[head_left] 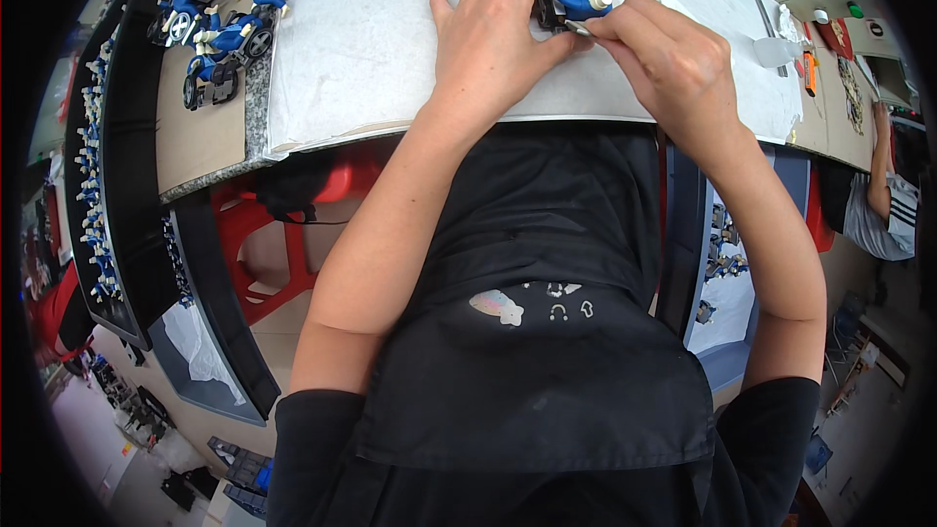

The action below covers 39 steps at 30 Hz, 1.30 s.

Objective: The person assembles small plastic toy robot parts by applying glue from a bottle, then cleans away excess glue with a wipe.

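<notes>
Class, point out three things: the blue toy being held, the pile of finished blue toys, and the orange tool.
blue toy motorcycle (578,2), head view, blue body.
pile of blue toy motorcycles (226,24), head view, middle toy.
orange tool (809,72), head view, handle.

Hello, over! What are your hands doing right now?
Left hand gripping small blue plastic toy motorbike. Right hand pinching thin metal tool against it. White table sheet underneath, nothing blocking.

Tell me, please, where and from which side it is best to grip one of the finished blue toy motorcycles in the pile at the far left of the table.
Probably by the blue body between the wheels of a toy motorcycle, coming from above. They lie tangled, wheels and riders sticking out sideways, so the middle looks the firmest part that is free.
</notes>
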Motion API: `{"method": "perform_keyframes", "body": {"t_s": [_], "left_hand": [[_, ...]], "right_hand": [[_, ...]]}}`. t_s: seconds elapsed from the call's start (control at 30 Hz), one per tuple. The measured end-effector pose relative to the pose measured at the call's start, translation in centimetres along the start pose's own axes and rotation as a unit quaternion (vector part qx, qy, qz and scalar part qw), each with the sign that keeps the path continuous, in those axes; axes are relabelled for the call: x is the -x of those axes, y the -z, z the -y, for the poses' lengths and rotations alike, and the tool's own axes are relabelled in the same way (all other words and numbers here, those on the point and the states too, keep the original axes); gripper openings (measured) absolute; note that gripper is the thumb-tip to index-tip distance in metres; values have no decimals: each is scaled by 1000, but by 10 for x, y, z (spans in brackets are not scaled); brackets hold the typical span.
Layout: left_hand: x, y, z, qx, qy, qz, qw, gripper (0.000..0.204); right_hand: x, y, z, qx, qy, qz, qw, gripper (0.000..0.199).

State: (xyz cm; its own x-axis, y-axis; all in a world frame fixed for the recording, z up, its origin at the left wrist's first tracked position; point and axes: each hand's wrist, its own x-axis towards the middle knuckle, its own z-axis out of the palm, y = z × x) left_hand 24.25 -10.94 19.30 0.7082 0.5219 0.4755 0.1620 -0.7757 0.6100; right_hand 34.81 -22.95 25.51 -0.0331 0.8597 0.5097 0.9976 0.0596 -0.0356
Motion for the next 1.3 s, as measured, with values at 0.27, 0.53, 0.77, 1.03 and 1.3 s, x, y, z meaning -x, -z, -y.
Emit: {"method": "perform_keyframes", "body": {"t_s": [0.27, 0.53, 0.77, 1.03, 1.3], "left_hand": [[-6, 13, -7, 44, 58, 49, 996, 48], [-6, 2, -4, 25, -8, -19, 999, 33], [-16, 15, -1, 234, 122, 103, 959, 32], [-2, 44, -46, 630, 287, 258, 674, 42], [13, 32, -69, 697, 292, 223, 616, 46]], "right_hand": [[-8, -1, 0, -57, -28, 24, 998, 14], [-10, -3, -10, -85, -10, -11, 996, 13], [-4, 6, -3, -10, 22, -78, 997, 27], [9, 38, 23, -184, -97, -86, 974, 59], [19, 36, 31, -203, -148, -87, 964, 61]]}}
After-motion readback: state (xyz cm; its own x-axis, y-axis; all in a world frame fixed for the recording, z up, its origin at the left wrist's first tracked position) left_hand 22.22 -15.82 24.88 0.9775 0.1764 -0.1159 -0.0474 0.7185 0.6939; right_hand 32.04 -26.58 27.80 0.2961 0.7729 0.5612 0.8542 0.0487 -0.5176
